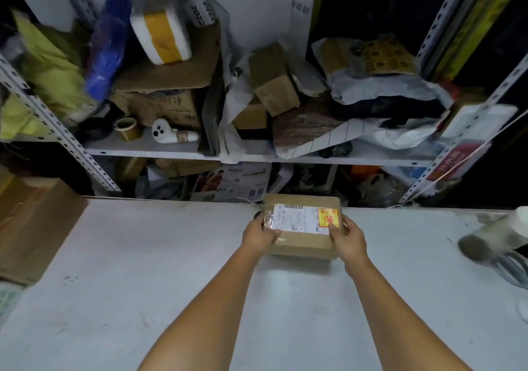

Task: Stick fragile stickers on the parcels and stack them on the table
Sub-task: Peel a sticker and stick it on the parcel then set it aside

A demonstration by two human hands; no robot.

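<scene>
Parcel (303, 243), a brown cardboard box with a white shipping label (295, 219) and a yellow-and-red fragile sticker (330, 217) on its top, is held at the far edge of the white table (143, 256), just in front of a metal shelf unit (148, 151). The upper shelf is crammed: a white foam block banded with yellow tape (161, 37) is piled on cardboard boxes (168, 105), a small taped carton (274, 85) is tilted among white and grey plastic bags (380, 90), and a tape roll (127, 129) stands beside a white handheld device (168, 135) at the front lip. The lower shelf is packed with printed packaging, too dim to be told apart. The parcel is gripped at both ends: the left hand (261, 233) is curled round its left side, thumb on top, and the right hand (349, 239) round its right side, thumb laid on the sticker's lower part. Whether the box rests on the table or is just raised cannot be told. A large brown carton (34, 222) is placed at the table's left edge and a blurred tape dispenser (485, 242) at the right; open tabletop is left between them.
</scene>
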